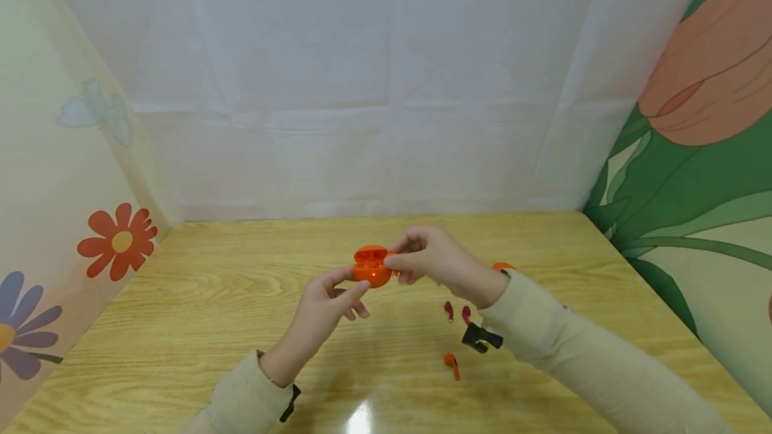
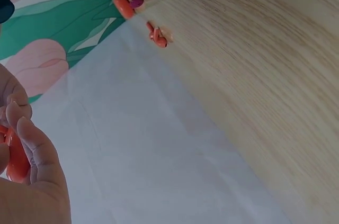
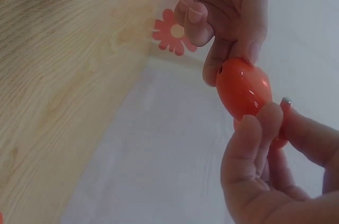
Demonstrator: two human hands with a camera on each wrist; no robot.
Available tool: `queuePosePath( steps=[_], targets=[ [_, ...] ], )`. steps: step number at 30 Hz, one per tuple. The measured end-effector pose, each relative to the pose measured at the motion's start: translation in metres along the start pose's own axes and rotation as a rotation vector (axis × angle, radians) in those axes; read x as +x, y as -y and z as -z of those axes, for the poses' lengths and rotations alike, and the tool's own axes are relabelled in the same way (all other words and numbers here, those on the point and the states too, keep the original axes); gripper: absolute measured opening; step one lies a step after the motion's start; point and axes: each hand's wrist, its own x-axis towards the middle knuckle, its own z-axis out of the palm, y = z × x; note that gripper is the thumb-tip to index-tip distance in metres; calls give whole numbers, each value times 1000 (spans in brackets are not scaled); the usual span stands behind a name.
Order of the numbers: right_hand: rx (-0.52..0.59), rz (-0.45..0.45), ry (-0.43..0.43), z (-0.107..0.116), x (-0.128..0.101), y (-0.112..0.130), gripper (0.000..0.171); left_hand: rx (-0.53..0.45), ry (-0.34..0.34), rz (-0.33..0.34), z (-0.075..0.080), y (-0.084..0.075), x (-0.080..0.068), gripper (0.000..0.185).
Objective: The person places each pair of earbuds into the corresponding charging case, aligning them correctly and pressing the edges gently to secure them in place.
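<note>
The wooden desk (image 1: 241, 300) fills the lower half of the head view, walled by a white sheet at the back and flower-printed panels at the sides. Above its middle, both hands meet around an orange earbud case (image 1: 370, 266) held in the air, lid open toward the back. The left hand (image 1: 328, 303) supports the case from below, thumb and fingertips pinching its lower shell; the right hand (image 1: 425, 260) pinches the case from the right side, fingers curled at the rim. In the right wrist view the case (image 3: 243, 87) shows as a smooth, glossy shell, likely slippery. On the desk below the right forearm lie 2 dark red earbuds (image 1: 457, 312) close together, and nearer the person 1 orange earbud (image 1: 452, 364); another orange thing (image 1: 502, 265) peeks out behind the right wrist, too hidden to name. To work the case well, the left grip should probably stay firm on the lower shell while the right fingers act on the lid alone.
</note>
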Motion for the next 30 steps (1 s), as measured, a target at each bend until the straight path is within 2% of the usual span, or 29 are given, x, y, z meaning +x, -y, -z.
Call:
queuePosePath(
  steps=[9,17,26,30],
  targets=[
    [-34,44,-56,-3,2,3,19,5,-54,5,-3,-1,0,32],
    [-83,111,-110,-12,7,8,15,18,-51,-7,-4,-1,0,31],
    [-217,230,-181,-24,10,9,15,40,-62,2,-5,-2,0,31],
    [-285,284,-193,-28,8,9,16,53,-56,-24,-5,-4,-2,32]
  ],
)
